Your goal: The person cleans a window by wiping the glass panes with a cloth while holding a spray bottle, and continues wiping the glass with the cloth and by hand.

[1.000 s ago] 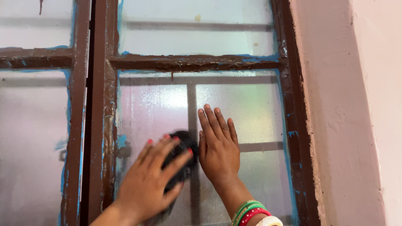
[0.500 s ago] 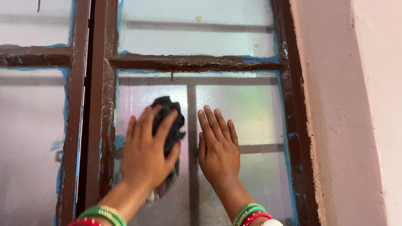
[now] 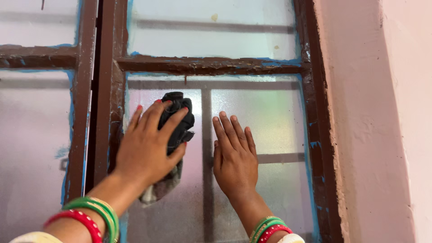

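Left hand: the left hand (image 3: 146, 150) lies spread over a crumpled dark cloth rag (image 3: 177, 119), fingers pressing it flat against the frosted glass pane (image 3: 265, 117); the rag is pinned under the palm, not pinched in a closed fist
Right hand: the right hand (image 3: 234, 157) rests flat and open on the same pane, fingers together and pointing up, holding nothing
Rag position: upper left part of the lower pane, just right of the brown painted window frame (image 3: 101, 90), with a lighter tail hanging below the palm
Risk, glass: both palms bear on one pane; hard pressure could crack it or loosen it in its seating
Risk, frame: the brown paint on the crossbar (image 3: 207, 65) looks rough and flaking, so the rag may snag or drag flakes across the glass
Risk, bangles: the bangles on the left wrist (image 3: 92, 218) could knock the glass if the wrist drops closer
Risk, rag: held only by pressure, it may slip and fall
Count, hands: two
Count, rags: one
Count, panes in view: four, partly cut off
Count, bangled wrists: two
Wall: pink plaster wall (image 3: 378, 112) at right
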